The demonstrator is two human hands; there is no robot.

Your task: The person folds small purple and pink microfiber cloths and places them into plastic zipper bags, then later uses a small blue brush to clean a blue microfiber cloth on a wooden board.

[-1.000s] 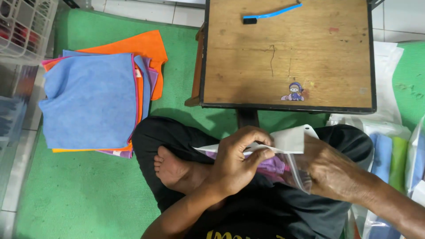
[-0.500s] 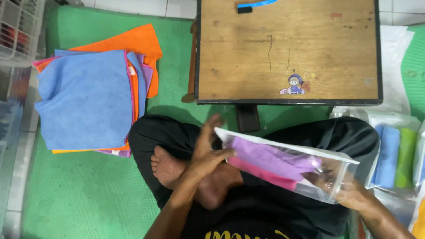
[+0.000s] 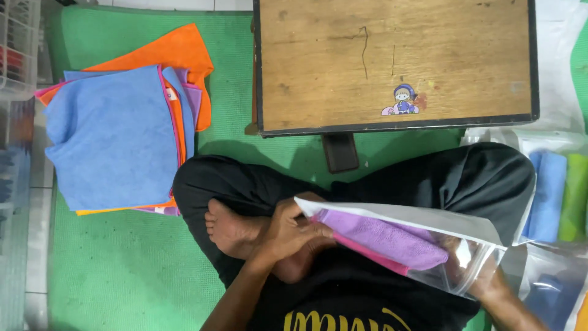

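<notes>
The clear plastic bag [image 3: 465, 257] is held over the lap. Its open end is pinched by the left hand [image 3: 291, 236]; the right hand [image 3: 484, 285] supports the bottom, its grip hidden, keeping the purple cloth [image 3: 383, 236] inside.

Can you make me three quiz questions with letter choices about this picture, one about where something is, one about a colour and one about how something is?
1. Where is the stack of cloths?
A. on the wooden table
B. on the green mat, to the person's left
C. inside the basket

2. What colour is the top cloth in the clear bag?
A. purple
B. yellow
C. black

3. How is the bag's mouth?
A. zipped shut
C. knotted
B. open, with the left hand at it

Answers:
1 B, the stack lies on the green mat beside the wooden table.
2 A, the purple cloth shows through the plastic.
3 B, the bag's edges gape apart by the fingers, while the right hand supports the far end.
</notes>
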